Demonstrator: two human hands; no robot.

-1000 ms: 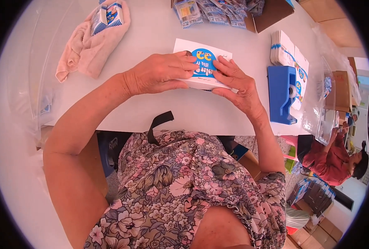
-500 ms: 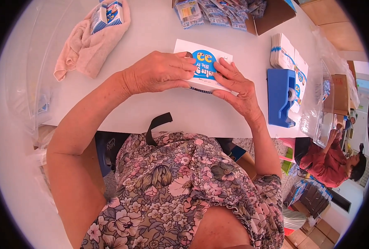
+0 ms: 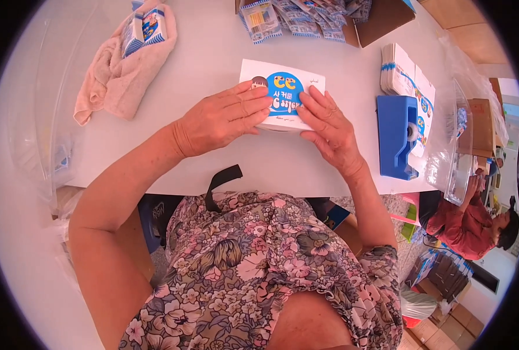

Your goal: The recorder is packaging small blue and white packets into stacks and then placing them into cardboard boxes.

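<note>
While left hand [image 3: 221, 118] and right hand [image 3: 333, 129] rest apart, unclenched, on the white box [image 3: 284, 94], light, even pressure should prevent dents.

Far left: a pink towel [image 3: 116, 81], loosely folded on the white table [image 3: 207, 35], bearing blue-and-white packets [image 3: 153, 28]. Far centre: an open brown carton [image 3: 385, 26]. Right: a blue tape dispenser [image 3: 391, 137]. Farther right, from where I stand: a co-worker [image 3: 467, 227] in red top and black cap [image 3: 510, 227]. Near right: brown boxes [image 3: 426, 331].
</note>
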